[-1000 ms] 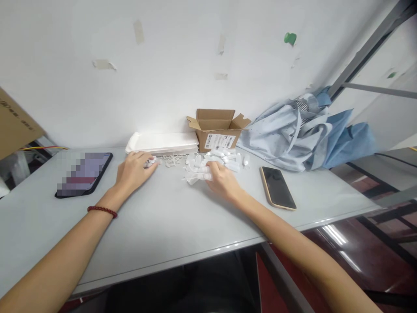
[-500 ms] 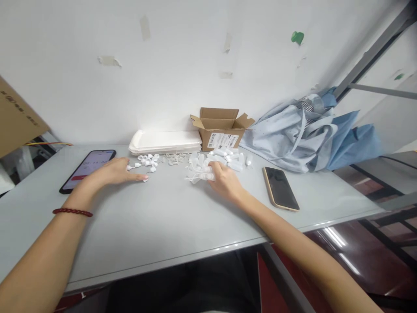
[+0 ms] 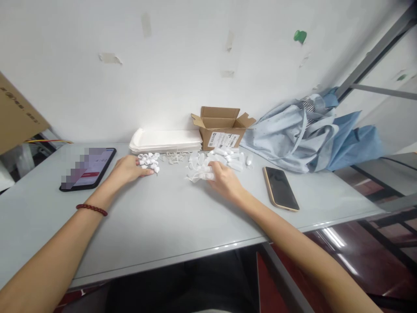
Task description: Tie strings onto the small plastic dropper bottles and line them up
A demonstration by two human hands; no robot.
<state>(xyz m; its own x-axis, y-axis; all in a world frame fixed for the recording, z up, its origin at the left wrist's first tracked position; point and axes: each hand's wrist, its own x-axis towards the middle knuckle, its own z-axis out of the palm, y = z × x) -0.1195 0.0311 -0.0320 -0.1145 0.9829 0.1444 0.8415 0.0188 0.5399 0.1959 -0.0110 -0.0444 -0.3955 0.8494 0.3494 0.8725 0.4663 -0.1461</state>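
My left hand [image 3: 128,169] lies beside a small heap of white caps [image 3: 150,160], some with thin stems. Its thumb stretches along the near edge of the heap and its fingers sit at the left side, spread apart. On the right, the fingers of my right hand [image 3: 224,177] curl against a translucent plastic tube [image 3: 209,175] at the near side of a loose pile. More clear tubes [image 3: 235,163] lie behind that hand, which partly hides them. Between both heaps is a small tangle of thin pale strips [image 3: 176,157].
A stack of white sheets or envelopes [image 3: 167,140] and an open cardboard box [image 3: 223,137] stand against the wall. A phone showing a timer [image 3: 89,169] lies left, a dark-screened phone [image 3: 280,188] right. Blue cloth bags [image 3: 293,134] slump at the back right of the grey table [image 3: 169,230].
My left hand has moved right, against the caps, and the scattered near caps now sit closer together in the heap. My right hand has stayed in place.
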